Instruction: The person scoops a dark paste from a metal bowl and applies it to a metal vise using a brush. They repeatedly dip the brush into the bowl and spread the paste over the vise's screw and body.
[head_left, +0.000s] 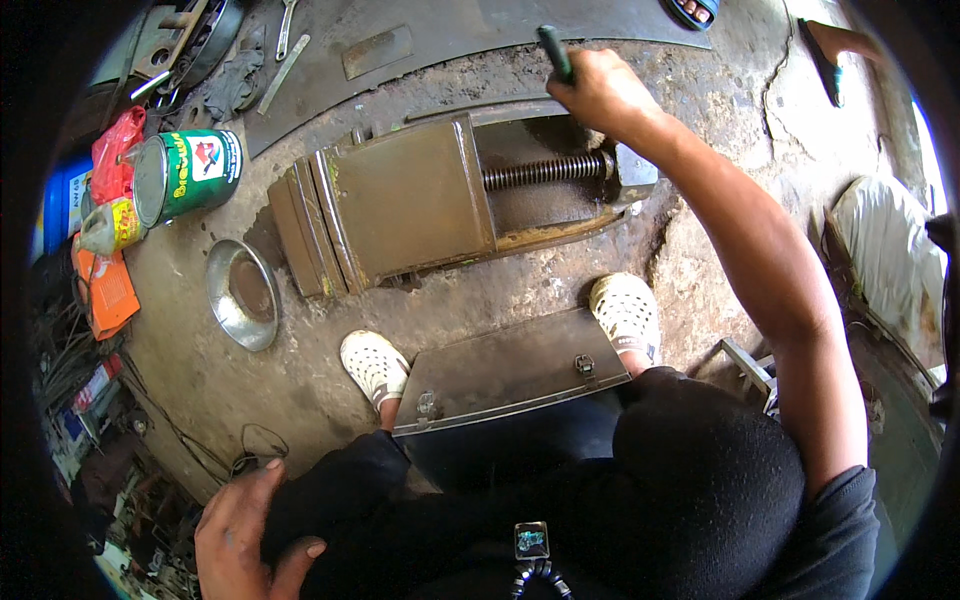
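Observation:
A large oily machine vise [410,205] lies on the floor in front of me, its threaded screw [545,171] showing to the right of the wide flat jaw block. My right hand [605,92] reaches over the vise's far right end, fingers wrapped round a dark green handle [554,55]. Its working end is hidden under the hand, so its kind is unclear. By my left thigh, my left hand [240,540] has its fingers apart and holds nothing. A shallow metal bowl [262,335] with brownish liquid sits left of the vise.
Between my legs stands a metal box [490,378] with two latches. A green can [212,170], a plastic bottle [112,226] and a red bag [117,150] stand at the left. A wrench [286,28] lies far left on a metal sheet [460,55]. A white sack [890,260] is at right.

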